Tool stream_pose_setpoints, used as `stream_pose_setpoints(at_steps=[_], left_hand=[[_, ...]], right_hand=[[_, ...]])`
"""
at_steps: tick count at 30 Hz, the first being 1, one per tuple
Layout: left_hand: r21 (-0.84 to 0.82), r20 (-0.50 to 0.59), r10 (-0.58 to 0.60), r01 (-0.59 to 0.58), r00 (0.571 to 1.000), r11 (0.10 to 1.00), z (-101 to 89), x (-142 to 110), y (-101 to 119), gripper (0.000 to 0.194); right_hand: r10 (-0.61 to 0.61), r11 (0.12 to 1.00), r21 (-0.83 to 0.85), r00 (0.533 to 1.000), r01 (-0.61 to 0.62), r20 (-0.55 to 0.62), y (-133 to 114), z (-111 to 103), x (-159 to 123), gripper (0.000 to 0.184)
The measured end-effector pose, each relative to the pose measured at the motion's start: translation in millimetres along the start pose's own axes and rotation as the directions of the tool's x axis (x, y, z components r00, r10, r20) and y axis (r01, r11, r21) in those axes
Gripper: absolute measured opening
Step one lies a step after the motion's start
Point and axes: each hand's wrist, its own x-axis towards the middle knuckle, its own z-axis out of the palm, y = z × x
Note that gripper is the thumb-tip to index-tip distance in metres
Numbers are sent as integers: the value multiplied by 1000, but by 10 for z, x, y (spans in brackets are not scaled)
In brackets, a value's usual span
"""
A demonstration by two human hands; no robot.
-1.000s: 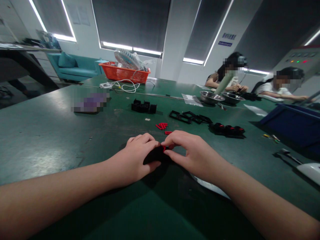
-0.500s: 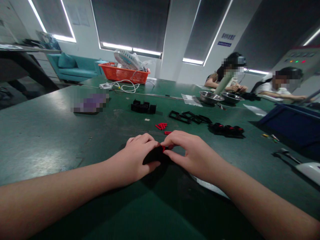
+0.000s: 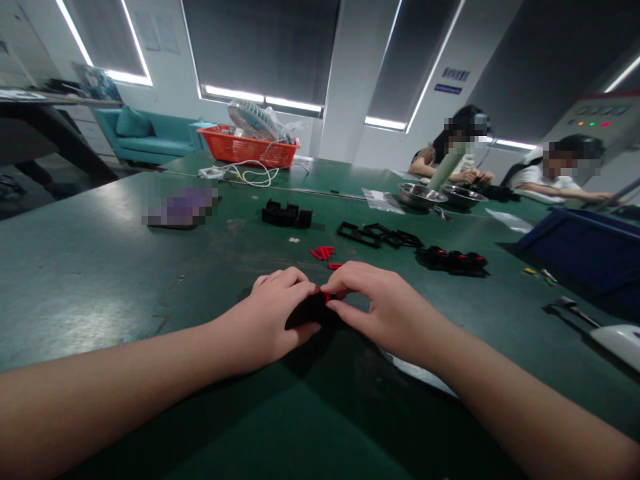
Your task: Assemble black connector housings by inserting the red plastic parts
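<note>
Near the middle of the green table (image 3: 225,413), my left hand (image 3: 273,317) is closed around a black plastic part (image 3: 304,312), whose shape is mostly hidden. My right hand (image 3: 383,303) pinches a small red piece (image 3: 327,298) against the right end of that part. Just beyond my hands lies a small pile of red plastic pieces (image 3: 323,253), with another red piece (image 3: 335,266) close to my right fingers. Farther off are a black plastic housing (image 3: 287,215), several flat black frames (image 3: 380,235) and a black assembly with red inserts (image 3: 453,260).
An orange basket (image 3: 250,145) holding a fan stands at the back, a white cable (image 3: 257,175) before it. A blue bin (image 3: 585,250) and a white-handled tool (image 3: 620,343) are at right. Steel bowls (image 3: 423,195) stand near two seated people. A blurred purple object (image 3: 183,207) lies left.
</note>
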Motion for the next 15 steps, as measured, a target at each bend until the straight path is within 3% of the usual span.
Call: stream_pose_setpoints(at_steps=[15], left_hand=[[6,-3,10,-10,1000,1000,12,2,-9,22]], right_hand=[[-1,1000,-6,1000,1,10,6,-4,-5,7]])
